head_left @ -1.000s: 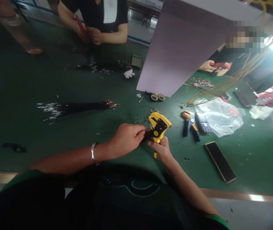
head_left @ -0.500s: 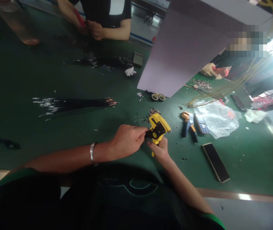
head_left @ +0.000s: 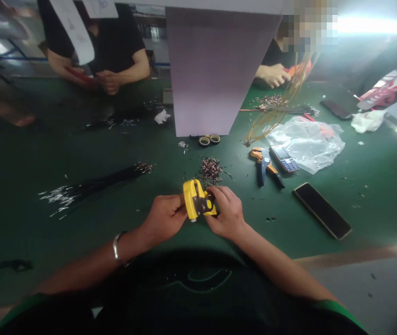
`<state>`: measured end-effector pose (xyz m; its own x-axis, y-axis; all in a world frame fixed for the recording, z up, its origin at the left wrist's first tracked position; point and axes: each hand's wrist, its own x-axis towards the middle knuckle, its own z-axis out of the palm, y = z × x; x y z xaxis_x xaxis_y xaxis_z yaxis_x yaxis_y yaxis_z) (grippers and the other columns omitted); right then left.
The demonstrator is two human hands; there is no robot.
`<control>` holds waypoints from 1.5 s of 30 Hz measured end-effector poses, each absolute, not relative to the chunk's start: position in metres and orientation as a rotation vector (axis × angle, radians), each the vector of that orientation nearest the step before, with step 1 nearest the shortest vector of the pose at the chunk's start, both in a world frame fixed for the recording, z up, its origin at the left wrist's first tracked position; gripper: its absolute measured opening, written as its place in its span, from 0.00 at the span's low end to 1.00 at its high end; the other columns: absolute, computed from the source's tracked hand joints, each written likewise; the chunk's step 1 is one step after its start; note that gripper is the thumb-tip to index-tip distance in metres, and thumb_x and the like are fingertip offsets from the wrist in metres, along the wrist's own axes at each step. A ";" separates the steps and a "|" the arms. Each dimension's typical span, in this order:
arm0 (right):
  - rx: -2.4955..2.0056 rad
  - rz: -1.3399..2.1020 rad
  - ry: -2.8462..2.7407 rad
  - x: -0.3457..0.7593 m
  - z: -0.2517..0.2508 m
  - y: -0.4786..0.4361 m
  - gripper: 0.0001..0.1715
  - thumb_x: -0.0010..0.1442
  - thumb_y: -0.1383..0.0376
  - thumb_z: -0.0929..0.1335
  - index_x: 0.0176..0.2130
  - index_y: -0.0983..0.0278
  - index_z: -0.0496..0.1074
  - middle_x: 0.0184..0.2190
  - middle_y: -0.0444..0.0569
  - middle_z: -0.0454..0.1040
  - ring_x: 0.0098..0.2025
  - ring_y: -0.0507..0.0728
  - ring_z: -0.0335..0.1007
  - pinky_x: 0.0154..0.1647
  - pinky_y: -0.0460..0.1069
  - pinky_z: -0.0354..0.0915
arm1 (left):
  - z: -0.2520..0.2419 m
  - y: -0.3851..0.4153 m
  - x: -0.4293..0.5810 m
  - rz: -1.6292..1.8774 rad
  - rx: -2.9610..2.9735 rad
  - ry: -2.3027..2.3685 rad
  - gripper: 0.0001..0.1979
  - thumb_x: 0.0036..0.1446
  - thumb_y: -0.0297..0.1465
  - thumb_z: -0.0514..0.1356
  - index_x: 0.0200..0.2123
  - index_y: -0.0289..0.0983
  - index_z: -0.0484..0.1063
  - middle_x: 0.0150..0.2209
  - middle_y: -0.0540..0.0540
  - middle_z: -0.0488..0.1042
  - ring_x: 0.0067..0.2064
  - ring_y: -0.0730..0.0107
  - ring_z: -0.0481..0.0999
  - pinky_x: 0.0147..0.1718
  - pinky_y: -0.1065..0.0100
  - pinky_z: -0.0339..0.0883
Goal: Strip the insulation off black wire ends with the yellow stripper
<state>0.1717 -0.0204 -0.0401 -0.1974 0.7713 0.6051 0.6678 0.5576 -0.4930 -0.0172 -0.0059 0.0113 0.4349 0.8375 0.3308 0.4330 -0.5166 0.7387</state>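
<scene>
A yellow and black automatic wire stripper [head_left: 198, 200] sits between my two hands just above the table's near edge. My left hand [head_left: 165, 218], with a metal bangle [head_left: 116, 247] on the wrist, grips its yellow end. My right hand [head_left: 227, 213] presses on its black-and-yellow side, and the fingers hide part of the tool. Directly beyond the tool lies a small heap of cut wire bits [head_left: 210, 170]. A bundle of black wires with bare silver ends [head_left: 94, 188] is spread to the left of my hands.
The green mat table [head_left: 80, 232] holds a smartphone [head_left: 321, 210], a keypad phone [head_left: 284, 158], orange-handled pliers [head_left: 264, 166], a plastic bag [head_left: 305, 142] and tape rolls [head_left: 208, 139]. A tall grey board [head_left: 212, 70] stands beyond. Co-workers' hands [head_left: 109, 81] work across the table.
The stripper has turned over between my hands, and my right hand has moved from under it onto its side. The whole view has swung left and levelled.
</scene>
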 end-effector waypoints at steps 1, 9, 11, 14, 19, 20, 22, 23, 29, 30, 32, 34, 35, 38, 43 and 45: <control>-1.167 0.152 -1.919 0.172 -0.040 -0.021 0.26 0.47 0.69 0.66 0.48 0.66 0.66 0.40 0.59 0.75 0.42 0.65 0.72 0.45 0.60 0.70 | 0.012 -0.006 -0.017 0.935 2.135 1.060 0.10 0.53 0.21 0.57 0.23 0.34 0.74 0.19 0.51 0.74 0.20 0.77 0.71 0.20 0.77 0.61; -1.164 0.265 -1.853 0.170 -0.041 -0.021 0.24 0.47 0.68 0.66 0.47 0.63 0.66 0.39 0.56 0.75 0.39 0.63 0.73 0.41 0.57 0.71 | 0.015 -0.006 -0.015 0.914 2.161 1.075 0.12 0.57 0.24 0.55 0.22 0.35 0.72 0.20 0.51 0.74 0.19 0.79 0.69 0.20 0.77 0.61; -1.163 0.270 -1.844 0.170 -0.041 -0.021 0.24 0.48 0.68 0.66 0.47 0.63 0.66 0.39 0.56 0.75 0.39 0.63 0.73 0.40 0.57 0.71 | 0.016 -0.007 -0.015 0.918 2.164 1.076 0.11 0.57 0.25 0.55 0.24 0.36 0.73 0.19 0.52 0.73 0.19 0.79 0.68 0.20 0.77 0.61; -1.157 0.254 -1.841 0.169 -0.042 -0.021 0.23 0.48 0.68 0.66 0.46 0.64 0.66 0.38 0.56 0.75 0.39 0.63 0.73 0.40 0.57 0.71 | 0.016 -0.007 -0.015 0.914 2.158 1.073 0.12 0.57 0.24 0.55 0.23 0.36 0.73 0.18 0.52 0.71 0.19 0.78 0.68 0.20 0.77 0.61; -1.178 0.240 -1.845 0.169 -0.043 -0.022 0.22 0.48 0.68 0.66 0.46 0.63 0.66 0.37 0.55 0.74 0.38 0.63 0.72 0.40 0.56 0.70 | 0.017 -0.008 -0.014 0.902 2.166 1.077 0.12 0.57 0.25 0.54 0.22 0.36 0.72 0.17 0.53 0.69 0.18 0.78 0.67 0.19 0.77 0.60; -1.181 0.230 -1.846 0.169 -0.043 -0.022 0.22 0.48 0.68 0.66 0.45 0.63 0.66 0.37 0.55 0.74 0.38 0.63 0.72 0.40 0.56 0.70 | 0.018 -0.008 -0.014 0.905 2.168 1.073 0.12 0.57 0.25 0.55 0.23 0.36 0.73 0.17 0.53 0.70 0.19 0.78 0.67 0.19 0.77 0.60; -1.186 0.211 -1.849 0.169 -0.043 -0.023 0.21 0.48 0.68 0.66 0.45 0.63 0.65 0.37 0.55 0.74 0.38 0.63 0.72 0.40 0.56 0.70 | 0.018 -0.008 -0.014 0.907 2.172 1.069 0.11 0.56 0.24 0.55 0.23 0.36 0.73 0.17 0.52 0.70 0.19 0.78 0.68 0.19 0.77 0.60; -1.191 0.202 -1.850 0.169 -0.043 -0.023 0.21 0.48 0.67 0.66 0.44 0.63 0.65 0.36 0.55 0.74 0.37 0.62 0.72 0.39 0.56 0.70 | 0.017 -0.008 -0.014 0.903 2.173 1.071 0.12 0.56 0.24 0.55 0.23 0.36 0.73 0.17 0.52 0.70 0.19 0.78 0.68 0.19 0.77 0.60; -1.214 0.173 -1.864 0.169 -0.043 -0.024 0.18 0.48 0.67 0.66 0.42 0.62 0.65 0.33 0.53 0.74 0.34 0.61 0.72 0.36 0.54 0.69 | 0.019 -0.008 -0.014 0.879 2.188 1.065 0.13 0.57 0.25 0.54 0.22 0.36 0.72 0.18 0.52 0.72 0.19 0.78 0.68 0.20 0.77 0.61; -1.219 0.167 -1.865 0.169 -0.043 -0.024 0.18 0.48 0.67 0.65 0.42 0.62 0.65 0.33 0.52 0.74 0.34 0.61 0.72 0.36 0.54 0.69 | 0.019 -0.008 -0.014 0.869 2.186 1.071 0.13 0.57 0.25 0.54 0.22 0.36 0.72 0.18 0.52 0.72 0.19 0.78 0.68 0.20 0.77 0.62; -1.223 0.159 -1.868 0.169 -0.043 -0.024 0.16 0.49 0.67 0.65 0.41 0.62 0.65 0.32 0.52 0.73 0.33 0.60 0.71 0.35 0.53 0.68 | 0.019 -0.008 -0.014 0.858 2.178 1.077 0.13 0.56 0.24 0.54 0.21 0.36 0.72 0.18 0.52 0.71 0.19 0.78 0.67 0.20 0.77 0.61; -1.224 0.151 -1.871 0.169 -0.043 -0.025 0.15 0.50 0.66 0.65 0.41 0.62 0.65 0.31 0.52 0.73 0.32 0.60 0.71 0.34 0.53 0.67 | 0.019 -0.008 -0.014 0.860 2.175 1.066 0.13 0.55 0.24 0.54 0.21 0.36 0.71 0.17 0.52 0.70 0.18 0.78 0.67 0.20 0.77 0.60; -1.225 0.146 -1.873 0.169 -0.043 -0.025 0.15 0.50 0.66 0.65 0.40 0.62 0.65 0.31 0.51 0.73 0.32 0.60 0.71 0.34 0.53 0.67 | 0.019 -0.008 -0.014 0.867 2.176 1.056 0.13 0.55 0.24 0.54 0.21 0.36 0.71 0.16 0.53 0.69 0.18 0.78 0.66 0.19 0.77 0.60; -1.231 0.132 -1.881 0.169 -0.044 -0.025 0.13 0.51 0.65 0.65 0.39 0.62 0.64 0.30 0.50 0.72 0.30 0.59 0.70 0.32 0.52 0.66 | 0.018 -0.009 -0.014 0.873 2.184 1.048 0.13 0.55 0.24 0.54 0.21 0.36 0.71 0.17 0.52 0.69 0.19 0.78 0.67 0.19 0.77 0.60; -1.249 0.107 -1.888 0.169 -0.046 -0.025 0.10 0.51 0.65 0.64 0.38 0.62 0.64 0.28 0.50 0.71 0.29 0.59 0.69 0.30 0.51 0.64 | 0.017 -0.009 -0.014 0.870 2.184 1.053 0.13 0.55 0.24 0.55 0.20 0.36 0.70 0.17 0.52 0.70 0.18 0.78 0.67 0.20 0.77 0.61; -1.247 0.104 -1.894 0.169 -0.047 -0.025 0.10 0.51 0.65 0.64 0.37 0.62 0.64 0.27 0.49 0.70 0.28 0.58 0.67 0.28 0.50 0.62 | 0.017 -0.009 -0.014 0.869 2.179 1.050 0.13 0.55 0.23 0.55 0.20 0.36 0.70 0.17 0.52 0.69 0.18 0.78 0.67 0.19 0.77 0.60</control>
